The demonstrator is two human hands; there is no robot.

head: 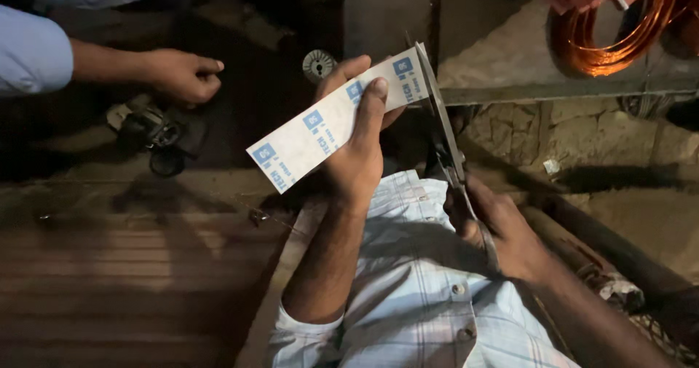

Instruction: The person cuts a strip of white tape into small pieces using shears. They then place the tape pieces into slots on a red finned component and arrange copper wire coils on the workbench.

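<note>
The white paper strip (331,124), printed with small blue squares, sits slanted in front of me above my lap, its upper end up by the scissors (445,146) and its lower end hanging out to the left. My left hand (357,146) pinches it, thumb pressed flat on the printed face and the other fingers curled behind, so that hand is closed on the strip. The scissors' long blades run up along the strip's right end, touching its edge. My right hand (499,230) is wrapped around the scissor handles, fingers closed tight on them, low and to the right of the strip. Below both hands lies my pale checked shirt (422,288) with its buttons. Further out to the left, another person's hand (180,73) in a light blue sleeve hovers loosely curled over a dark little machine part (156,135) on the floor. A small round toothed disc (318,64) lies just beyond my fingertips, and a coil of copper wire (619,37) glows at the upper right
</note>
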